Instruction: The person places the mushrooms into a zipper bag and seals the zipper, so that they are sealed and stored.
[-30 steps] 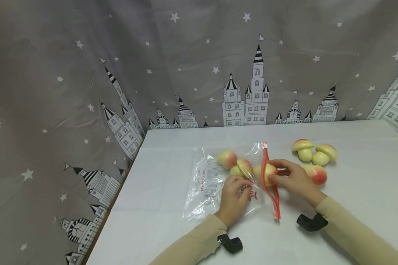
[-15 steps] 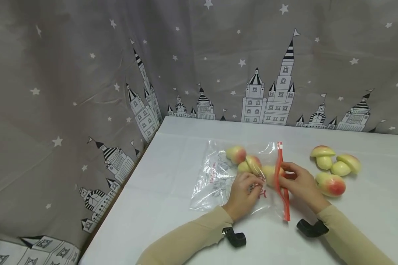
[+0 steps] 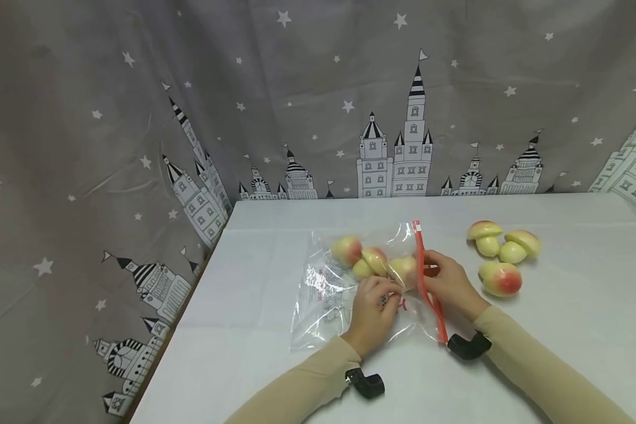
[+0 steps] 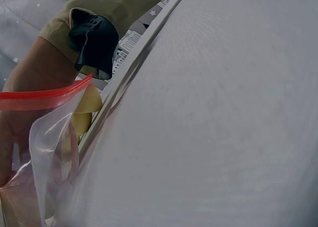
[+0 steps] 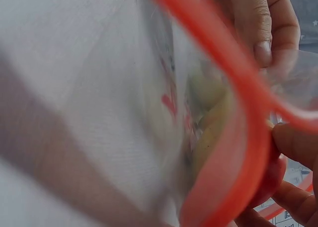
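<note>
A clear zip bag (image 3: 318, 306) with a red zip strip (image 3: 420, 253) lies on the white table, its mouth facing right. Inside are a yellow-red pear-shaped toy fruit (image 3: 345, 250) and a toy mushroom (image 3: 371, 262). My right hand (image 3: 453, 288) reaches in at the mouth and grips another yellow-red toy fruit (image 3: 403, 271); in the right wrist view its red end (image 5: 273, 180) shows between the fingers. My left hand (image 3: 373, 309) pinches the bag's film near the mouth, fingers curled. The left wrist view catches mainly the red strip (image 4: 44, 98) and the right forearm (image 4: 42, 68).
Right of the bag lie two toy mushrooms, one upright-looking (image 3: 486, 238) and one tilted (image 3: 519, 246), with a yellow-red toy fruit (image 3: 500, 278) in front of them. A grey castle-print curtain (image 3: 318, 88) stands along the table's back and left edges.
My right hand has moved left, pushing the gripped toy fruit past the red strip into the bag. The toys inside have shifted slightly left. My left hand keeps its hold. The head view swung and returned.
</note>
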Demonstrator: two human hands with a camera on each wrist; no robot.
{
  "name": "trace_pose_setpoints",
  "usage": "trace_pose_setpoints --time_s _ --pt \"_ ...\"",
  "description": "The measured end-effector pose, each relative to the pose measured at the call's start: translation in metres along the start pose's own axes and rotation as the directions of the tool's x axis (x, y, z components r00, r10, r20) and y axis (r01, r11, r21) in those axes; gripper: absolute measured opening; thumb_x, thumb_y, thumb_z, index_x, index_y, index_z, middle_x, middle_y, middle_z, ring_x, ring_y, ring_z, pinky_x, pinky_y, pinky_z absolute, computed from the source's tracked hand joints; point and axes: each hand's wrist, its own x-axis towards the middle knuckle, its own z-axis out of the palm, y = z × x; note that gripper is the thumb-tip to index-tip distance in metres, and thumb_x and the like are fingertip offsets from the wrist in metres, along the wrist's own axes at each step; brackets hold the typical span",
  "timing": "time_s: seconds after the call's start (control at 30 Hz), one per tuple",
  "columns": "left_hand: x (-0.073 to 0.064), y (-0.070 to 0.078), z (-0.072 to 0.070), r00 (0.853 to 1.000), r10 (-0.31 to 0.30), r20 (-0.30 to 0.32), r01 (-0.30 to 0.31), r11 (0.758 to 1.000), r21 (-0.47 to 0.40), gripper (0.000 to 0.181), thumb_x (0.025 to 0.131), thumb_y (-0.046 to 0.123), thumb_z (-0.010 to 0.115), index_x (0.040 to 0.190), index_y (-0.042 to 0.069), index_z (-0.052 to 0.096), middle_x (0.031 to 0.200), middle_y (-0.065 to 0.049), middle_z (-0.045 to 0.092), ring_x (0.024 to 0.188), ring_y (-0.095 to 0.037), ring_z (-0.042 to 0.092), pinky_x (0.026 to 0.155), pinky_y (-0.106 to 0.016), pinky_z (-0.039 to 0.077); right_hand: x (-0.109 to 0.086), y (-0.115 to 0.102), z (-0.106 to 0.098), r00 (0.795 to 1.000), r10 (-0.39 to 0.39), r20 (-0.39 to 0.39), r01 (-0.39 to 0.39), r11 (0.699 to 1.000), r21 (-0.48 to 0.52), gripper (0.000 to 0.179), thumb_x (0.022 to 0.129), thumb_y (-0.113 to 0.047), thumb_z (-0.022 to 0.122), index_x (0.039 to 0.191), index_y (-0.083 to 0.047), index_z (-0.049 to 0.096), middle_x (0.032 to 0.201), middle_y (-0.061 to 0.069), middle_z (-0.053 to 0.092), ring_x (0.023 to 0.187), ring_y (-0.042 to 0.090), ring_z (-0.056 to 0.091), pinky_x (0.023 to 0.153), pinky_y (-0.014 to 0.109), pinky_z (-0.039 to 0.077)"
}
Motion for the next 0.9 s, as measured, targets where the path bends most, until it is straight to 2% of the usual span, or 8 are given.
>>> trace_pose_setpoints --time_s 0.1,0.3,0.63,0.9 --pt "0.001 -0.003 0.002 0.999 0.024 -0.024 -0.024 1.0 0.01 0.011 0.083 0.004 0.072 0.089 0.012 0.076 0.093 -0.003 0.07 0.093 -0.019 0.062 0.087 -0.03 0.049 0.004 0.0 0.002 1.0 -0.004 0.002 0.004 1.0 0.006 0.043 0.087 -0.018 0.074 0.125 0.002 0.064 0.117 0.028 0.07 0.104 0.04 0.073 0.076 0.022 0.054" --pt "0.002 -0.006 0.003 0.997 0.06 -0.054 -0.059 0.998 0.021 0.01 0.082 0.003 0.072 0.087 0.011 0.075 0.091 -0.004 0.07 0.089 -0.019 0.061 0.083 -0.028 0.048 0.008 -0.004 0.005 1.0 0.006 -0.014 -0.006 1.0 -0.002 0.041 0.088 -0.016 0.073 0.123 0.002 0.064 0.115 0.027 0.07 0.105 0.041 0.072 0.079 0.027 0.055" --pt "-0.015 0.002 0.001 0.999 0.026 -0.029 -0.027 1.0 -0.009 0.011 0.08 0.003 0.073 0.085 0.013 0.073 0.09 -0.001 0.067 0.088 -0.016 0.058 0.082 -0.025 0.046 -0.005 0.003 0.019 0.996 0.086 -0.011 -0.086 0.996 0.007 0.041 0.087 -0.021 0.077 0.122 -0.003 0.064 0.103 0.016 0.07 0.085 0.018 0.067 0.068 0.027 0.051" --pt "-0.006 -0.001 0.001 0.998 0.049 -0.048 -0.049 0.999 0.004 0.011 0.08 0.003 0.074 0.085 0.013 0.073 0.09 0.0 0.067 0.089 -0.016 0.059 0.084 -0.026 0.047 0.004 -0.001 0.019 0.998 0.034 -0.048 -0.033 0.999 0.011 0.042 0.087 -0.02 0.077 0.124 -0.002 0.065 0.09 0.01 0.068 0.079 0.015 0.059 0.066 0.025 0.048"
